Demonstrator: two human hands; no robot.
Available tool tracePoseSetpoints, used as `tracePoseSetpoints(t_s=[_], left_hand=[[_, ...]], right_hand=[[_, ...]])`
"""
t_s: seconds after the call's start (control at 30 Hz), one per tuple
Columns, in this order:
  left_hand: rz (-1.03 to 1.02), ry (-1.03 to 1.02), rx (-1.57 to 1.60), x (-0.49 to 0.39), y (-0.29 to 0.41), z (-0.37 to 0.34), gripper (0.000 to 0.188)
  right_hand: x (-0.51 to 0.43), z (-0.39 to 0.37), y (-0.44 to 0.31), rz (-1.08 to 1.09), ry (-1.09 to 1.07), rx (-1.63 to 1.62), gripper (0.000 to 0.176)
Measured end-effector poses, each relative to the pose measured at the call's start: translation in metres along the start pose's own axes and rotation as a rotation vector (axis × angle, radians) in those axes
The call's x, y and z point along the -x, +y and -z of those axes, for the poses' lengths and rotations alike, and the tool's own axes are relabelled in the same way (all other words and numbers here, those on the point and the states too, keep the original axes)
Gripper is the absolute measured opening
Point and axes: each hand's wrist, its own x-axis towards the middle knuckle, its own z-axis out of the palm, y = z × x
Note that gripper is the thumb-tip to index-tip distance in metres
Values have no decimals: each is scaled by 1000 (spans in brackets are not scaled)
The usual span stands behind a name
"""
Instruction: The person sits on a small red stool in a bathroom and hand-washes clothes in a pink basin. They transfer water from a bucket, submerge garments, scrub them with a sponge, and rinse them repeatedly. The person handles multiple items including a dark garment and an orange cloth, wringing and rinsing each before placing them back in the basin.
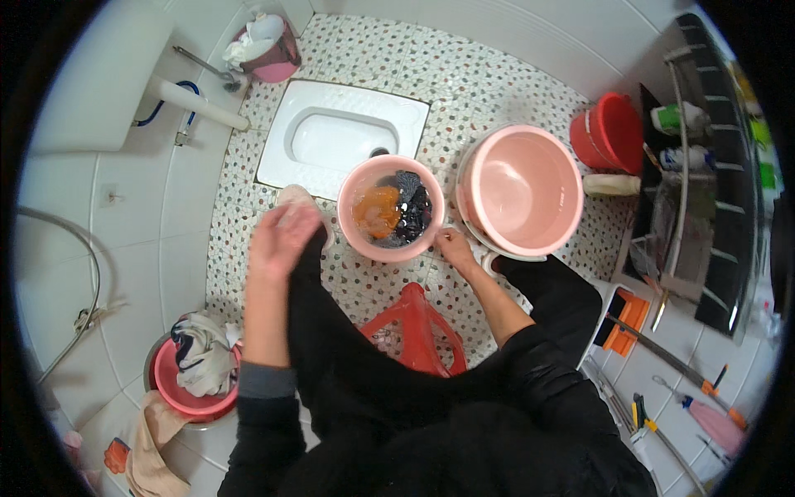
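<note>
A pink plastic basin [346,228] stands on the pebble-patterned floor between my feet, by the edge of the squat toilet. Orange cloth [376,210] and dark cloth [415,208] lie in water inside it. My left hand [284,239], blurred, is raised left of the basin above my left shoe; its fingers look spread and nothing shows in them. My right hand [454,248] is at the basin's lower right rim with its fingers curled; whether it grips the rim is unclear. A larger pink tub [528,186] stands to the right of the basin.
A white squat toilet [410,115] lies beyond the basin. A red plastic stool [415,323] is below me. At lower left, a pink basin [171,388] holds pale clothing. A red bucket [605,133], a white bottle [612,184] and a rack [680,168] stand at the right; a waste bin [276,62] is at upper left.
</note>
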Motion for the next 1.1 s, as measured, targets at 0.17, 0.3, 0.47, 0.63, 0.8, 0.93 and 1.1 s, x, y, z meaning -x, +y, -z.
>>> tracePoseSetpoints(t_s=[0.17,0.3,0.47,0.63,0.8,0.93,1.1], left_hand=[[243,295,-28,-110,-115,-7,26],[339,461,-11,-166,-170,36,27],[362,553,-34,-212,-197,98,34],[390,496,25,-246,-222,142,55],[322,336,134,-262,-232,149,58],[243,341,138,-262,-229,146,56],[396,411,-49,-275,-223,147,43]], right_hand=[[-69,-49,-2,90,-51,359,43],[-115,-74,-4,176,-169,506,47],[-172,-128,-9,430,-183,557,55],[-197,-182,17,547,-222,1043,55],[-178,-191,38,220,-420,509,36],[-137,-169,23,100,-427,185,33],[-92,-169,1,164,-336,8,33]])
